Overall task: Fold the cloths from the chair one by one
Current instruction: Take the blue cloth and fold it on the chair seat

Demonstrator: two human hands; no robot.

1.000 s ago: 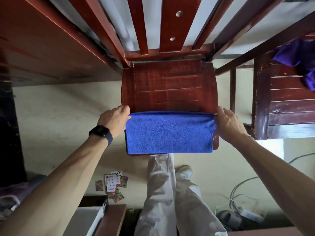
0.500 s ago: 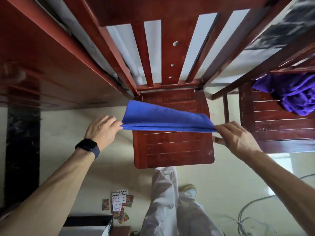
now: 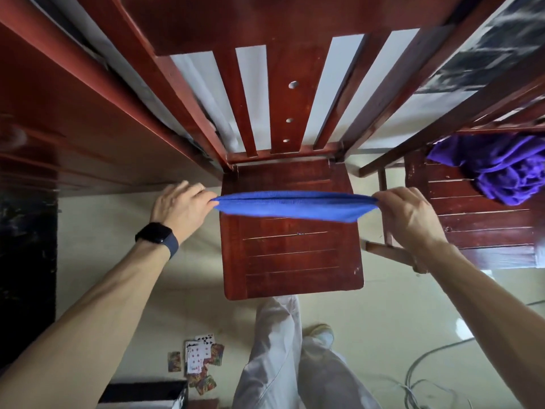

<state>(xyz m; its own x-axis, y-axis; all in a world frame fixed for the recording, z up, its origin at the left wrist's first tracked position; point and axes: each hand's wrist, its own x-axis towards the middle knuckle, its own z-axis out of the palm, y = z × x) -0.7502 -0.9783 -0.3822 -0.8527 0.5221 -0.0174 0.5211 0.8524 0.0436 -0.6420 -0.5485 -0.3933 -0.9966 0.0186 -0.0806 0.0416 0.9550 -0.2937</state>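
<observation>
Head camera is looking down: at the bottom of the frame, playing cards [image 3: 200,358] are lying on the floor beside the person's light trousers [image 3: 283,364]. In the middle, the left hand [image 3: 180,209], which is wearing a black watch [image 3: 157,234], and the right hand [image 3: 408,214] are pinching the two ends of the folded blue cloth [image 3: 295,205], with fingers clamped on it, and are holding it stretched above the red chair seat [image 3: 292,261]. Farther, at the right edge, a crumpled purple cloth [image 3: 501,169] is lying on a second chair [image 3: 477,231].

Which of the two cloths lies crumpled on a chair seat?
The purple cloth, heaped on the seat of the right chair, with no hand on it. The blue cloth is held stretched between the left hand and the right hand.
</observation>
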